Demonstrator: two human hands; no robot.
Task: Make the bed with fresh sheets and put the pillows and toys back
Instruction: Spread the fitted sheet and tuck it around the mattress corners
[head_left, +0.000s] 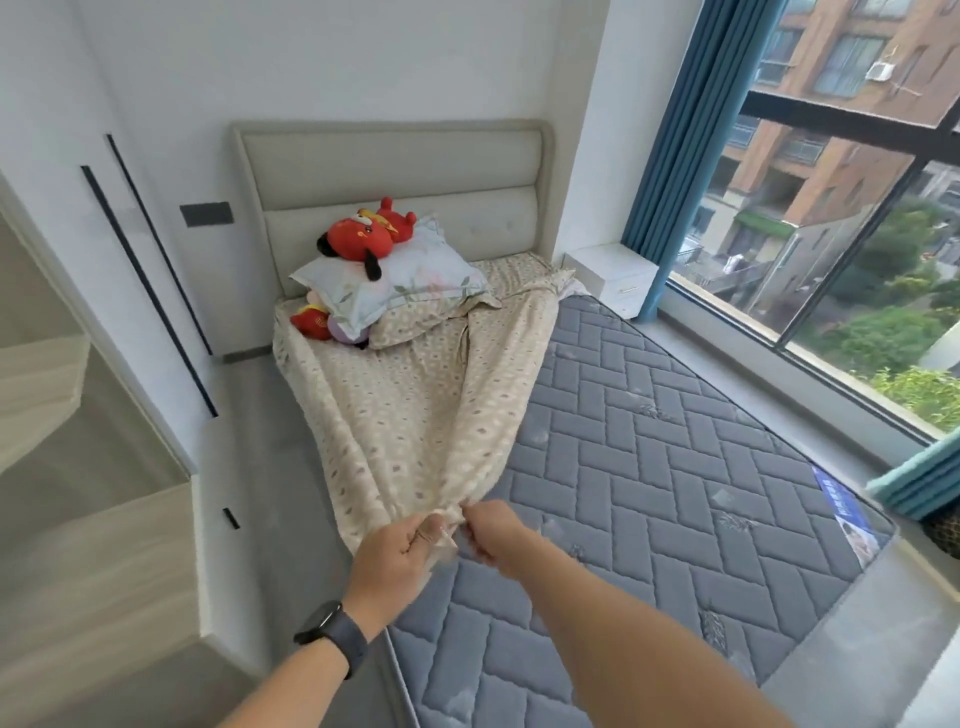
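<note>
A beige patterned sheet (415, 415) lies bunched along the left half of the grey quilted mattress (649, 467), stretched from the headboard end toward me. My left hand (397, 556) and my right hand (493, 530) both grip its gathered near end, close together. At the head of the bed two pillows are stacked: a pale floral one (395, 280) on a beige patterned one (415, 325). A red plush toy (363, 236) lies on top of them, and another red toy (311, 322) is tucked under the left side.
A padded beige headboard (389, 171) stands against the far wall. White wardrobe fronts (130, 286) line the left, with a narrow floor strip beside the bed. A white nightstand (613, 275), blue curtains (680, 156) and a large window (857, 234) are on the right.
</note>
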